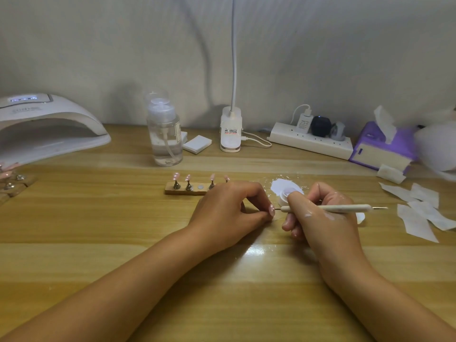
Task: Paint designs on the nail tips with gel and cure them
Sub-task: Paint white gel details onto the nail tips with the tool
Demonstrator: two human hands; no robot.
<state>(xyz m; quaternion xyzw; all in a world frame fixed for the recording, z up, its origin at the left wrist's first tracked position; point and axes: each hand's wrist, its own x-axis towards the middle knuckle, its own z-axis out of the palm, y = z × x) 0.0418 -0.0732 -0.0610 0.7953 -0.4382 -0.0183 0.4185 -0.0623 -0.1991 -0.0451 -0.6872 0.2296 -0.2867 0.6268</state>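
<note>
My left hand [232,206] rests on the wooden table [123,230] with its fingers curled. It pinches a pink nail tip [271,210] at the fingertips, and the tip faces my right hand. My right hand [320,211] is closed round a pale dotting tool [345,208] in a pen grip. The shaft runs across the back of the hand and its far metal end sticks out past my knuckles to the right. The tool's fine point reaches the nail tip; I cannot tell whether it touches. White smears mark the back of my right hand.

Just beyond my right thumb sits a small white gel pot [282,199], with white spatter on the table behind it. Just beyond my left knuckles lies a wooden nail-tip holder [185,191], with more pink tips standing upright on its metal stands [176,185]; my hand hides its right end. Farther back from my left hand stands a clear pump bottle [164,134], with a white block [197,143] and a clip lamp's base [230,129] beside it. Well off to the left of that hand is the white curing lamp [49,124], its display lit, and near it a second holder [12,183] at the edge of view.

To the right of my right hand lie white wipes [419,211]. Beyond them are a purple tissue box [380,146] and a power strip [311,141].
</note>
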